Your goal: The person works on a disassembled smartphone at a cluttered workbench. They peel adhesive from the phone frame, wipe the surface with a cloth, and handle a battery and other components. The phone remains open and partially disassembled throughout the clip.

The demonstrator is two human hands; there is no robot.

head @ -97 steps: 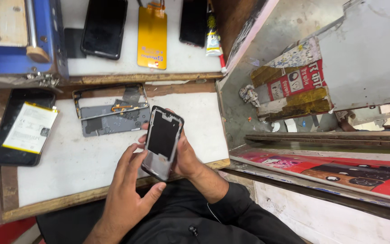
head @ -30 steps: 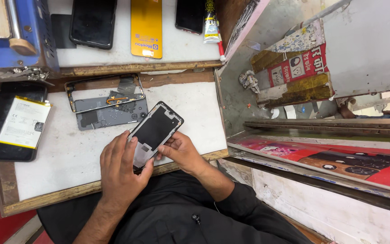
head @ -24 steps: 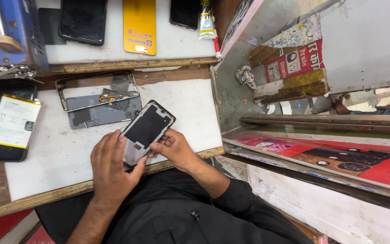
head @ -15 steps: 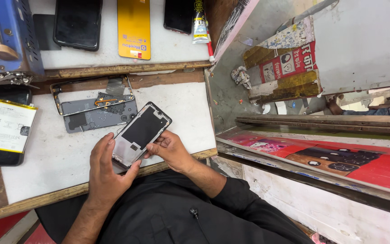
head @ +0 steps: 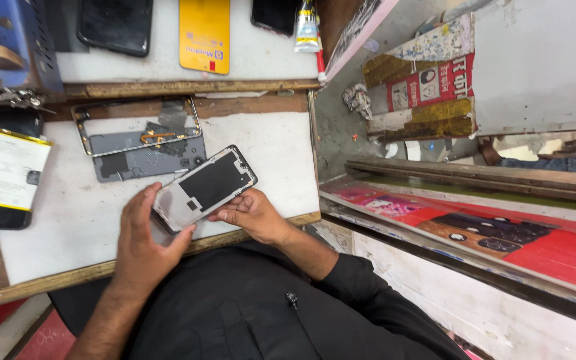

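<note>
Hands first: left hand (head: 143, 240) at seven o'clock, right hand (head: 251, 213) at five, both clamped on phone screen panel (head: 205, 188). Better held by edges, level. Beyond, at eleven o'clock, phone frame (head: 140, 139), perhaps gutted.

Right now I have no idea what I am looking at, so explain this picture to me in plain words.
There is no machine here: a person works with two bare hands, and the single picture comes from a camera worn on their head, looking down. The left hand and the right hand together hold a flat rectangular phone screen panel with a black patch on its silvery back, tilted above a white worktop edged in wood. On that worktop lies an opened grey phone body with a metal frame. At the left edge sits a white phone battery on a black slab. On the shelf above lie a yellow rectangular card and a small glue tube.
</note>
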